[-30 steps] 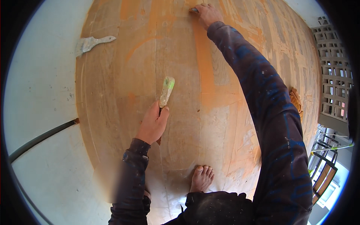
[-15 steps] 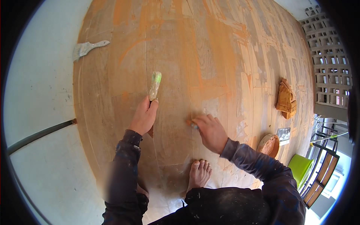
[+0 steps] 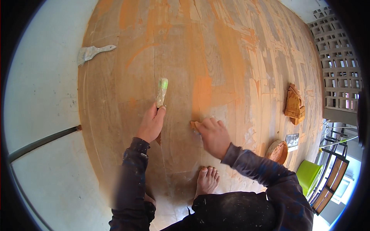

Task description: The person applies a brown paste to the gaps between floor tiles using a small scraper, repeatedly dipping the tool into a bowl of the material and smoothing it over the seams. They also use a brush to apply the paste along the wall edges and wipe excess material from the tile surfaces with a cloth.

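Observation:
My left hand [image 3: 151,125] is closed around a putty knife [image 3: 162,92] whose worn, green-marked handle points away from me. Its brown-stained blade pokes out below the palm, partly hidden. To the right, my right hand [image 3: 214,134] pinches a small, flat, orange-stained spreader [image 3: 194,125] at the wooden floor [image 3: 173,154]. Most of that spreader is covered by the fingers. Just beyond it lies a broad orange filler smear [image 3: 202,92].
A paintbrush [image 3: 94,52] lies by the white wall [image 3: 42,77] at left. On the right are a folded orange-brown cloth [image 3: 295,106], a round bowl of orange filler [image 3: 278,152], a black-and-white card [image 3: 292,141] and a green bucket [image 3: 309,175]. My bare foot [image 3: 208,179] stands close by.
A wide orange smear now shows on the boards beyond my right hand, which has shifted slightly left and nearer. My left hand still holds the putty knife.

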